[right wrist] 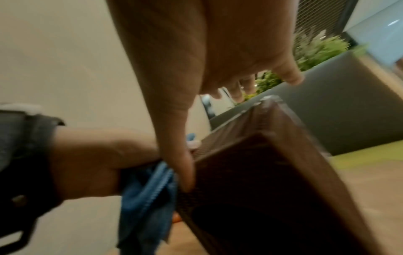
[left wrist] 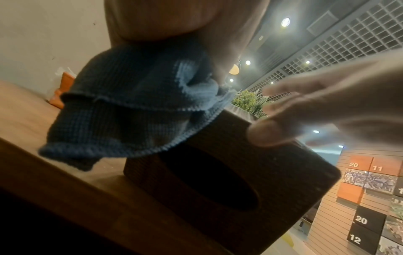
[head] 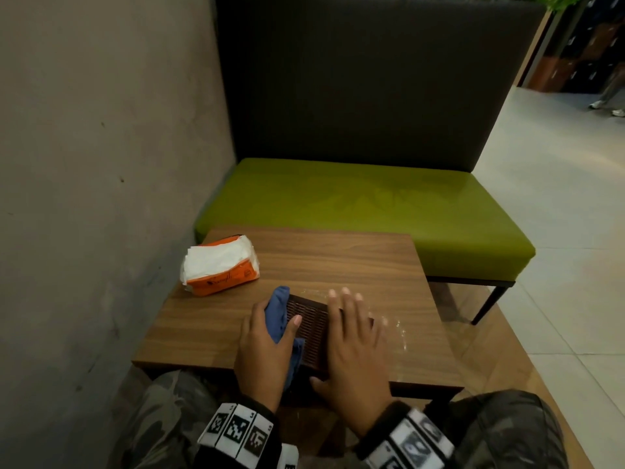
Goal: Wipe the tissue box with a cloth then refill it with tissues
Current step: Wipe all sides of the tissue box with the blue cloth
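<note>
A dark brown woven tissue box [head: 309,328] lies on the wooden table [head: 338,262] near its front edge. My left hand [head: 267,340] grips a bunched blue cloth [head: 275,313] against the box's left side, with the thumb lying over the top face. My right hand [head: 355,336] rests flat on the top with straight fingers, the thumb against the near end. In the left wrist view the cloth [left wrist: 122,110] hangs over the box [left wrist: 240,181], whose oval slot [left wrist: 209,182] faces that camera. An orange pack of white tissues [head: 220,264] sits at the table's back left.
A bare concrete wall [head: 101,164] runs along the table's left side. A green bench [head: 372,204] with a dark backrest stands just beyond the table. White crumbs or specks [head: 399,330] lie on the table right of the box. Tiled floor is to the right.
</note>
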